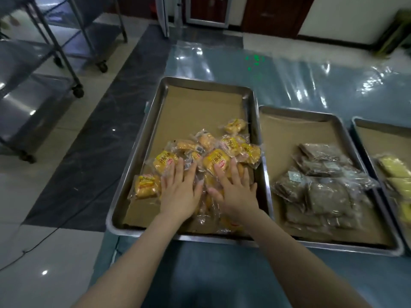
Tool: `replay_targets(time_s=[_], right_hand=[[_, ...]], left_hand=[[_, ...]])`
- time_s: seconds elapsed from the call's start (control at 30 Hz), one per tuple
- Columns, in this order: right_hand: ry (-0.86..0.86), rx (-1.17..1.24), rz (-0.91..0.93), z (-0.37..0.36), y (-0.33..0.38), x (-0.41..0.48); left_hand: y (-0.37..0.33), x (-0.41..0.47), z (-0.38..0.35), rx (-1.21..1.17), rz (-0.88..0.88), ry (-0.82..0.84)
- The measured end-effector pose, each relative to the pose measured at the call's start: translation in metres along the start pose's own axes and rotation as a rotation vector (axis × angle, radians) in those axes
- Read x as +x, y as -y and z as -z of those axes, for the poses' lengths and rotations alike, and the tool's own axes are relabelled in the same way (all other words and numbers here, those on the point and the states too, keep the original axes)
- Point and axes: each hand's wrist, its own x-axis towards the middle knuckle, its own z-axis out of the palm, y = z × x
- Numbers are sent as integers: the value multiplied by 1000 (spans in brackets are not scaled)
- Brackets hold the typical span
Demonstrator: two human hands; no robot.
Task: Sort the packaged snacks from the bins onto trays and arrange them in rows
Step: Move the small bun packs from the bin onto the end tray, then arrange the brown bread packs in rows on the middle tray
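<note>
As the yellow snack packs (214,162) lie now: a loose, overlapping heap with no rows, under and just ahead of both grips.
Left grip (180,194): fingers straight and spread, palm down on the heap; nothing pinched.
Right grip (238,196): same posture, flat on the heap just beside the left grip.
Stray pack (145,186): just left of the left grip, at the edge of the heap.
Left tray (206,83): holds the heap in its near half.
Paper liner (200,107): bare ahead of the grips.
Middle tray (300,112): right of the right grip.
Dark brown packs (322,192): piled in the middle tray, overlapping, not aligned.
Right tray (378,121): farther right, cut by the frame edge.
Yellow-green packs (393,166): in the right tray; layout only partly visible.
Bench (211,274): blue-covered, carries all three trays.
Bins: not in view.
Progress (judgement): sorting by type appears well advanced, with one type per tray. Row arrangement is not yet done on the left and middle trays.
</note>
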Motion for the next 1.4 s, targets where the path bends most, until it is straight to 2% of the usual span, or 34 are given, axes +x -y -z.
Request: replay_targets(time_s=[0.1, 0.17, 0.23, 0.3, 0.4, 0.6, 0.7, 0.8, 0.97, 1.07, 1.23, 1.4], right_hand=[[-37, 172, 23, 3, 3, 3], [-199, 396, 24, 8, 2, -8], [-414, 513, 3, 12, -8, -25], [-484, 539, -63, 13, -25, -43], [-470, 528, -122, 16, -56, -63], [-579, 448, -236, 28, -137, -97], [-536, 303, -273, 40, -188, -97], [-471, 148, -198, 51, -234, -95], [-333, 37, -96, 55, -298, -92], [-228, 17, -82, 55, -323, -84], [-134, 16, -3, 58, -338, -65], [-101, 11, 58, 67, -343, -22]], left_hand=[[1, 0, 11, -116, 5, 62], [0, -8, 19, -201, -7, -10], [-5, -19, 26, -268, -26, -107], [-16, -28, 32, -316, -40, -156], [-39, -38, 33, -317, -110, -179], [-87, -48, 15, -426, -190, -109], [-120, -46, -2, -430, -183, -122], [-160, -43, -21, -410, -165, -100], [-228, -38, -64, -377, -181, -66], [-264, -30, -97, -356, -166, 15], [-289, -18, -146, 24, -98, 185], [-288, 11, -154, 116, -61, 227]])
